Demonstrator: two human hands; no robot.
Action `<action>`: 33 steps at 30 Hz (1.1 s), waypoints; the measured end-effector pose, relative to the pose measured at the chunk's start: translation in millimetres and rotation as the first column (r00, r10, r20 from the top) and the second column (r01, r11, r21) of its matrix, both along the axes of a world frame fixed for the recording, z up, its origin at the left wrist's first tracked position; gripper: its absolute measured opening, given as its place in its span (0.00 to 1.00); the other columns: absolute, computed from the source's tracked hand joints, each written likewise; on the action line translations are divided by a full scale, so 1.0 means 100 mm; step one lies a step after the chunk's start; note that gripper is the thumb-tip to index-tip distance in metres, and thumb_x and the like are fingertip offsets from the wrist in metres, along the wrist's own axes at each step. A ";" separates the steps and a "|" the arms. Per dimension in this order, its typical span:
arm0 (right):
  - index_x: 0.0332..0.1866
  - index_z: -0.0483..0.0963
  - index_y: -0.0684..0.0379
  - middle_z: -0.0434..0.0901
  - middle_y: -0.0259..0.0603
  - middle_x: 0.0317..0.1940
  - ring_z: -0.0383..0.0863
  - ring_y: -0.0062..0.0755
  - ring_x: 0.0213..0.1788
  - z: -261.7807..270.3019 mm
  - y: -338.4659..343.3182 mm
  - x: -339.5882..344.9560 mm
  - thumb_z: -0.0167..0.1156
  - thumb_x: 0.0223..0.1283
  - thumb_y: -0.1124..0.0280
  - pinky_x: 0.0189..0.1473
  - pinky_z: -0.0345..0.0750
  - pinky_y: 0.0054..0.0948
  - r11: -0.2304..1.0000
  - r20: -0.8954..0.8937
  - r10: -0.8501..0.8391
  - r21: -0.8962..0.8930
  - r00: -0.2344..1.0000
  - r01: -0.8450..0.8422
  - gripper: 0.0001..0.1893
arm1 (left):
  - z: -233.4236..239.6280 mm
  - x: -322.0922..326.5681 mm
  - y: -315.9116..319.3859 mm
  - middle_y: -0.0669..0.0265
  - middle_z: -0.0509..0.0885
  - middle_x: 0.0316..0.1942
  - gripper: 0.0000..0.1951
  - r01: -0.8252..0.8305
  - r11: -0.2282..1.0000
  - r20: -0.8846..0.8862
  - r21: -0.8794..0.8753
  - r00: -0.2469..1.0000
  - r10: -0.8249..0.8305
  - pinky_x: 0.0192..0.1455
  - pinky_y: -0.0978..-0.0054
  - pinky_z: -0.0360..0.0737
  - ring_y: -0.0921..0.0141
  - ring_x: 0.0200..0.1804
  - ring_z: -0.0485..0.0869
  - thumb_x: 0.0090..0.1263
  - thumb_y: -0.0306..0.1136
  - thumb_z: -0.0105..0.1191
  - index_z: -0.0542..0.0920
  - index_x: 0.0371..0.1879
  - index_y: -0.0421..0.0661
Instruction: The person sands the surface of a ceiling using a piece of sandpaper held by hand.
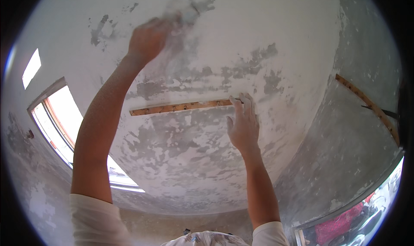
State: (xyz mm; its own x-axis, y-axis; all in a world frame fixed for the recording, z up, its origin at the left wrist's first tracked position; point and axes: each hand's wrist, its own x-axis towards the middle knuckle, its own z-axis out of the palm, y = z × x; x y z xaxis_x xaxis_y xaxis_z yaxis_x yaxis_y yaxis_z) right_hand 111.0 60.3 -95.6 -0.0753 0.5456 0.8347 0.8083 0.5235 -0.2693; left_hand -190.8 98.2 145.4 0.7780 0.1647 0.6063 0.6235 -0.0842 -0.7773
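Observation:
My left hand (150,37) is raised high against the wall (300,29), its fingers closed. Motion blurs a hand tool (187,18) at its fingertips, so its exact kind cannot be made out. White coating covers much of this wall, with grey bare patches (150,87) where it has come off. A wooden strip (181,107) with several hooks or nails is fixed across the wall. Lower and to the right, my right hand (244,126) has its fingers spread and dusted white. Its fingertips rest at the right end of the strip.
A window (64,107) lies at the left, below a small bright opening (31,68). On the grey side wall (323,155) another wooden strip (365,100) is mounted, with a dark object (389,113) behind it. Red cloth (338,225) shows through the lower right opening.

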 end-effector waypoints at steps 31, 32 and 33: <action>0.69 0.75 0.51 0.72 0.44 0.72 0.67 0.42 0.83 0.08 -0.07 -0.03 0.65 0.61 0.81 0.48 0.86 0.38 0.986 0.085 -0.163 -0.033 0.983 0.166 0.29 | -0.37 0.67 -0.09 0.63 0.93 0.32 0.26 -0.404 0.890 -0.287 -0.209 0.896 0.339 0.34 0.60 0.89 0.63 0.35 0.94 0.71 0.26 0.58 0.84 0.69 0.52; 0.69 0.75 0.51 0.72 0.44 0.72 0.67 0.42 0.83 0.09 -0.07 -0.04 0.65 0.61 0.81 0.48 0.86 0.38 0.985 0.085 -0.165 -0.030 0.983 0.168 0.29 | -0.40 0.63 -0.07 0.62 0.93 0.32 0.25 -0.301 0.932 -0.374 -0.201 0.903 0.211 0.33 0.60 0.88 0.63 0.34 0.94 0.70 0.25 0.57 0.84 0.68 0.50; 0.69 0.75 0.50 0.72 0.43 0.72 0.67 0.41 0.83 0.09 -0.06 -0.03 0.65 0.61 0.81 0.48 0.86 0.38 0.987 0.084 -0.150 -0.040 0.985 0.153 0.29 | -0.29 0.63 -0.11 0.62 0.93 0.32 0.25 -0.292 0.935 -0.363 -0.201 0.909 0.205 0.33 0.60 0.88 0.63 0.34 0.94 0.70 0.25 0.57 0.84 0.68 0.50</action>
State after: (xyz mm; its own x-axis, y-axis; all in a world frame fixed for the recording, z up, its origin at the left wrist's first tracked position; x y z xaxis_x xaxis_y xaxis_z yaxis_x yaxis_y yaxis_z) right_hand 108.2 54.1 -86.2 -0.0550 0.5940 0.8026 0.8974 0.3818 -0.2211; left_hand -128.1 87.2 116.1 0.8399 0.4890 0.2356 0.3593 -0.1753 -0.9166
